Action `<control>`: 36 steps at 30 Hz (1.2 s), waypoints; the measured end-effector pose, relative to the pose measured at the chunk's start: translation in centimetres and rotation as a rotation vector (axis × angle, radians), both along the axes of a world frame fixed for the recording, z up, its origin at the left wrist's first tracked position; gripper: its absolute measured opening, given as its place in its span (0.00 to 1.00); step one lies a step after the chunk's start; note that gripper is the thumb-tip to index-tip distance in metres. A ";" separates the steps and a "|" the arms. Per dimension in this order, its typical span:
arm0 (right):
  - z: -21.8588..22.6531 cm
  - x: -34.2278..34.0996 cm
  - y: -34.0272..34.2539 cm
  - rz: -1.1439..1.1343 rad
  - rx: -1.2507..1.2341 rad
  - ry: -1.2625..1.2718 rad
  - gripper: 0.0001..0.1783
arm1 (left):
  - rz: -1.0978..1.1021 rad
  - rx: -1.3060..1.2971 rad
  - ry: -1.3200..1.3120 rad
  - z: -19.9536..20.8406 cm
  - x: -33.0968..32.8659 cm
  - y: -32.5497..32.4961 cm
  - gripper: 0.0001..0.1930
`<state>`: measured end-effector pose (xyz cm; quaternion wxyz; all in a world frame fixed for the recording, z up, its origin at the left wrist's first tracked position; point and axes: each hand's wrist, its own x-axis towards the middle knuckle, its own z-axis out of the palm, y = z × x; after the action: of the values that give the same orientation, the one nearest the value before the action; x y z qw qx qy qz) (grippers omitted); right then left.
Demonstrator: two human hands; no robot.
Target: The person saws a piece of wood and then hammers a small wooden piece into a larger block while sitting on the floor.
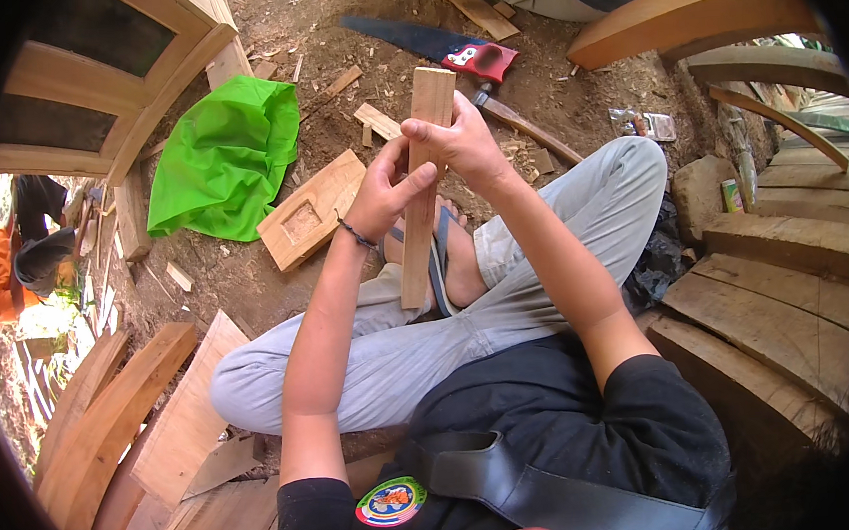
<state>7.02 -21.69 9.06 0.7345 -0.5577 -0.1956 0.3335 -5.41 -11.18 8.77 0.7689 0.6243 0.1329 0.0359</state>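
Both of my hands grip one narrow wooden slat (417,231), held lengthwise in front of me above my crossed legs. My left hand (384,188) closes on its left side at mid-length, thumb across the upper face. Higher up, my right hand (469,144) wraps round the right side, thumb pressing on the face. Just left of my left hand lies a wooden block (319,211) with a square recess cut into it. Beyond my right hand, a handsaw (430,43) with a red handle rests on the dirt, beside a hammer (523,128) with a wooden handle.
A bright green cloth (229,160) lies at the left, near a wooden panelled frame (132,89). Curved timbers (113,420) stand at lower left; more curved pieces (691,15) and stacked planks (768,322) are at right. Another person in orange (2,276) is at far left. Wood scraps litter the ground.
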 end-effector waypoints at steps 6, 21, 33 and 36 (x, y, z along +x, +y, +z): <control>1.1 -0.9 0.5 0.036 0.026 -0.013 0.35 | 0.048 -0.063 -0.018 0.8 0.0 0.6 0.21; 2.7 -2.7 -1.1 0.290 -0.179 -0.330 0.27 | 0.175 -0.582 -0.330 -0.2 -2.4 6.1 0.23; 2.8 -4.4 -0.6 0.052 -0.157 -0.632 0.31 | 0.188 -0.526 -0.352 -0.8 -2.2 5.3 0.23; 2.5 -5.2 -0.5 -0.045 -0.228 -0.778 0.32 | 0.191 -0.478 -0.335 -1.0 -2.0 5.2 0.23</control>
<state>1.84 -22.17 11.56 0.5461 -0.7245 -0.4083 0.1009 -7.45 -5.97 7.78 0.8983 0.3959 0.0670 0.1783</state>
